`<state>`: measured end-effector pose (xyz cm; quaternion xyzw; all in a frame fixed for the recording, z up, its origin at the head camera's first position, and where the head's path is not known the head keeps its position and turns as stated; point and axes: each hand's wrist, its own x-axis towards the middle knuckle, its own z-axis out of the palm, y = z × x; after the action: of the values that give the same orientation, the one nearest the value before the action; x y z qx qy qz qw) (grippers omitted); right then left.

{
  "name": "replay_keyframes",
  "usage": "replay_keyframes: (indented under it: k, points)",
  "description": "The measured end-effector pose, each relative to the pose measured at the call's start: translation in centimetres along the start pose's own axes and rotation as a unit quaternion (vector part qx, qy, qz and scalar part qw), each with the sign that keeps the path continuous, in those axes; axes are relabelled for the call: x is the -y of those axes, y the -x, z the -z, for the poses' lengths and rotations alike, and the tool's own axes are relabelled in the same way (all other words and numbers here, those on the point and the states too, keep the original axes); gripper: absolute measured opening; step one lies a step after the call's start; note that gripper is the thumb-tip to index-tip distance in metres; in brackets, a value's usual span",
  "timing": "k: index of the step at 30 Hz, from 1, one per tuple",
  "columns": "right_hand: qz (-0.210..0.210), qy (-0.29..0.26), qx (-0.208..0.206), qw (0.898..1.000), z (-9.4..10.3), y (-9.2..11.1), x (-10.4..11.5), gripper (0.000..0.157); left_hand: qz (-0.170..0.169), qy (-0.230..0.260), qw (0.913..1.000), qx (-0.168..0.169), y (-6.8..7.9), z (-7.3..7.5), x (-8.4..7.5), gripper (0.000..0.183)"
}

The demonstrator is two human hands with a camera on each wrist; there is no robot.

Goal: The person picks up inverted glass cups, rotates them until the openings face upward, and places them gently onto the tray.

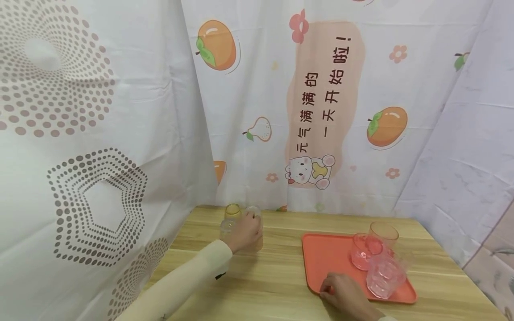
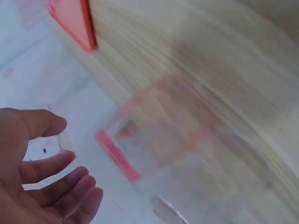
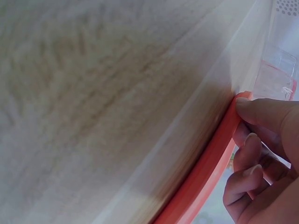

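My left hand (image 1: 244, 232) is over the group of glasses at the table's back left. In the left wrist view its fingers (image 2: 51, 161) are spread from the thumb with nothing between them, apart from a clear glass with a pink base (image 2: 154, 133). Beside that glass stands another clear glass (image 2: 224, 172). A yellow glass (image 1: 232, 210) and a clear one (image 1: 227, 225) are left of the hand. At the near edge of the orange-red tray (image 1: 327, 254), my right hand (image 1: 345, 292) pinches the rim between thumb and fingers.
On the tray's right part sit several pinkish see-through glasses, among them a mug (image 1: 361, 252) and a tilted faceted glass (image 1: 381, 278). A taller glass (image 1: 383, 234) is behind them. The wooden table (image 1: 277, 276) ends against printed curtains (image 1: 249, 178) at the back and left.
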<state>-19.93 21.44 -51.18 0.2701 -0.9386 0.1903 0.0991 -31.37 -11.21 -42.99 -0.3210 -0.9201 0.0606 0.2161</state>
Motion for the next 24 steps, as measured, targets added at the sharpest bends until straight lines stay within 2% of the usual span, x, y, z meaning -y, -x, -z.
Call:
replay_keyframes:
  k: [2, 4, 5, 8, 10, 11, 12, 15, 20, 24]
  points:
    - [0.003, 0.004, -0.003, 1.0, 0.0, 0.0, -0.1, 0.012, -0.051, -0.104, 0.9932, -0.002, 0.2, -0.2, 0.8, 0.016]
    - [0.005, 0.005, -0.004, 1.0, 0.1, 0.1, -0.1, 0.012, -0.089, -0.172, 0.9811, 0.003, 0.4, -0.4, 1.5, 0.019]
    - [0.006, 0.005, -0.004, 1.0, 0.1, 0.1, -0.1, 0.012, -0.093, -0.183, 0.9786, 0.011, 0.4, -0.4, 1.8, 0.021]
    - [0.007, 0.001, -0.004, 1.0, 0.1, 0.1, -0.1, 0.012, -0.008, -0.077, 0.9954, 0.056, 0.5, -0.7, 2.6, 0.032]
    - [0.01, -0.001, -0.005, 1.0, 0.1, 0.1, -0.1, 0.012, 0.052, 0.002, 0.9951, 0.084, 0.5, -0.8, 3.0, 0.04]
    - [0.01, -0.002, -0.006, 1.0, 0.1, 0.1, 0.0, 0.012, 0.085, 0.04, 0.9913, 0.092, 0.5, -0.9, 3.1, 0.044]
    - [0.013, -0.002, -0.008, 1.0, 0.0, 0.1, 0.0, 0.013, 0.104, 0.06, 0.9875, 0.102, 0.5, -0.9, 3.2, 0.048]
    - [0.017, -0.004, -0.012, 1.0, -0.1, 0.1, 0.1, 0.014, 0.124, 0.091, 0.9809, 0.119, 0.5, -1.2, 3.5, 0.056]
    - [0.0, -0.016, 0.005, 1.0, 0.1, 0.1, 0.1, 0.012, 0.112, 0.087, 0.9826, 0.12, 0.3, -2.1, 3.8, 0.062]
    - [0.001, -0.019, 0.008, 1.0, 0.2, 0.0, 0.2, 0.011, 0.118, 0.088, 0.9821, 0.117, -0.1, -2.5, 3.8, 0.06]
